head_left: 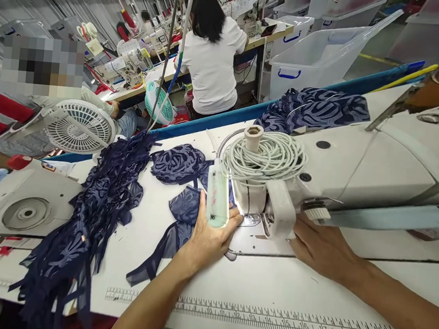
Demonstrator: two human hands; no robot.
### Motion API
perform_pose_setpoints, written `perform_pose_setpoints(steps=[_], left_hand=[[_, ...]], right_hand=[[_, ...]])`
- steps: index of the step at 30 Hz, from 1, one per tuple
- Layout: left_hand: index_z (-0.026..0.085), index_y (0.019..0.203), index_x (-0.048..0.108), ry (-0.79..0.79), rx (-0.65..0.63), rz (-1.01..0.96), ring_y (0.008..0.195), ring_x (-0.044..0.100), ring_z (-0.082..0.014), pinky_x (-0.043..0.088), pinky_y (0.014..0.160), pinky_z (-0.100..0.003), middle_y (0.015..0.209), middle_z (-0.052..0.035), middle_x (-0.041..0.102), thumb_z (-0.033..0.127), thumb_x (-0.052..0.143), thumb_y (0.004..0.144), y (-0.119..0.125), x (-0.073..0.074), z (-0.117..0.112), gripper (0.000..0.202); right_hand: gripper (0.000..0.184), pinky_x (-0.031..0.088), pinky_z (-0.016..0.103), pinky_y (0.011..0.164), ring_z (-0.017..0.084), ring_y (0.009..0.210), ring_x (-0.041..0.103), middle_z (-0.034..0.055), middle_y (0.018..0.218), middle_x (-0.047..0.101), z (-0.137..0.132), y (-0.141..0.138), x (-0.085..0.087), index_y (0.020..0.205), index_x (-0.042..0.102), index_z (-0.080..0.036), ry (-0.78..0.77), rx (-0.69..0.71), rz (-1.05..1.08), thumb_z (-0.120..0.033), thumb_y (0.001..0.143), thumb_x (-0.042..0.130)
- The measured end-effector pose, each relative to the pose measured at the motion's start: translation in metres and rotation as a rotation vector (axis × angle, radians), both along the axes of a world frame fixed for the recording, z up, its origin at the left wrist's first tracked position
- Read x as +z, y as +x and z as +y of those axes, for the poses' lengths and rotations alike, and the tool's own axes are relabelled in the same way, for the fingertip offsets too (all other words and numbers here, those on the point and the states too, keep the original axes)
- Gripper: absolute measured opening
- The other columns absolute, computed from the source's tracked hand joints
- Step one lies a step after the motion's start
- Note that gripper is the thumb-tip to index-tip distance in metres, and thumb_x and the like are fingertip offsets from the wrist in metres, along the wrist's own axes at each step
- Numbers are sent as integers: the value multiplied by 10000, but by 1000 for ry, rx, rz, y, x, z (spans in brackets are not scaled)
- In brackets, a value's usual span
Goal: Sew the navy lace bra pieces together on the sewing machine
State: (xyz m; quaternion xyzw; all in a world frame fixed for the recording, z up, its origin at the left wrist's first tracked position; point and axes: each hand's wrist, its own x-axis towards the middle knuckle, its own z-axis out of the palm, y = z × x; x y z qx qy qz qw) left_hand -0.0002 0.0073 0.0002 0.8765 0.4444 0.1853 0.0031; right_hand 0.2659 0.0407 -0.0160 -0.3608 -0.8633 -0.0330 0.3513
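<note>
My left hand [208, 235] lies flat, fingers stretched out, on a navy patterned lace piece [182, 210] beside the needle area of a white sewing machine [357, 166]. The fingertips reach toward the lit needle plate [251, 221]. My right hand [322, 245] rests on the table just under the machine arm, right of the presser foot; its fingertips are hidden behind the machine head. A coil of white cord [266, 156] sits on top of the machine. The strap of the lace piece trails toward the table's front edge.
A long heap of navy lace pieces [96, 210] lies at left, with more [179, 162] behind my left hand and another pile [312, 108] at the back. A printed ruler [267, 320] runs along the table front. A white fan [80, 126] and other workers are beyond.
</note>
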Motion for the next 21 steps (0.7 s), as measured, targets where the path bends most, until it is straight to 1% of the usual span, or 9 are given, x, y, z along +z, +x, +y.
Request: perform_pose_setpoints(steps=[3,6,9,11,13,15,17,19,21], left_hand=[[215,1213,647,14,-5,-75,1015,701,-222,358,1159,-603,1071,-67,762,122,461,978,0,-1,1,314],[189,1137,665,6,3,-199,1007,680,-212,359,1160,-558,1024,-73,752,150,463,989,3,3,6,253],[185,967,688,-182,94,-350,1065,632,-244,376,1125,-540,1026,-95,726,211,535,952,9,8,15,156],[194,874,681,-313,171,-436,1068,609,-256,399,1087,-522,1018,-96,712,219,583,905,11,13,18,105],[196,822,665,-372,258,-508,1019,603,-243,435,1031,-470,964,-82,697,213,588,886,10,19,16,101],[188,801,647,-419,352,-598,922,600,-216,473,932,-393,870,-57,669,246,574,898,3,28,7,134],[177,809,632,-516,434,-722,809,582,-183,480,791,-311,783,-27,628,322,559,910,-7,39,-7,191],[166,824,617,-640,477,-853,705,544,-151,433,664,-255,721,-3,583,421,555,905,-17,52,-24,275],[162,820,596,-748,494,-969,644,498,-127,378,607,-231,690,13,542,509,581,874,-24,64,-40,352]], right_hand=[[235,301,244,435,95,461,451,-12,625,609,1,-3,9,899,598,-179,88,63,-5,-48,942,408],[210,359,243,465,101,535,533,14,739,664,1,-6,12,900,574,-176,127,92,-12,-38,957,425],[190,366,261,470,110,580,553,46,827,675,1,-9,10,851,554,-176,145,92,-21,-40,952,470],[212,354,275,464,117,584,549,42,814,654,1,-10,10,792,534,-190,160,96,-24,-36,936,517],[252,361,288,470,125,585,544,33,784,633,2,-10,12,739,522,-203,185,113,-21,-33,922,557],[272,384,303,480,138,582,543,25,734,611,3,-10,16,719,547,-210,217,140,-13,-23,916,569],[260,432,316,501,158,597,571,25,696,610,5,-11,21,744,603,-217,248,179,5,-18,910,583],[232,496,328,549,177,610,606,31,695,647,4,-15,25,812,655,-228,277,232,40,-32,916,586],[214,547,323,603,180,628,642,44,773,713,-3,-22,29,909,682,-232,284,282,72,-71,952,546]])
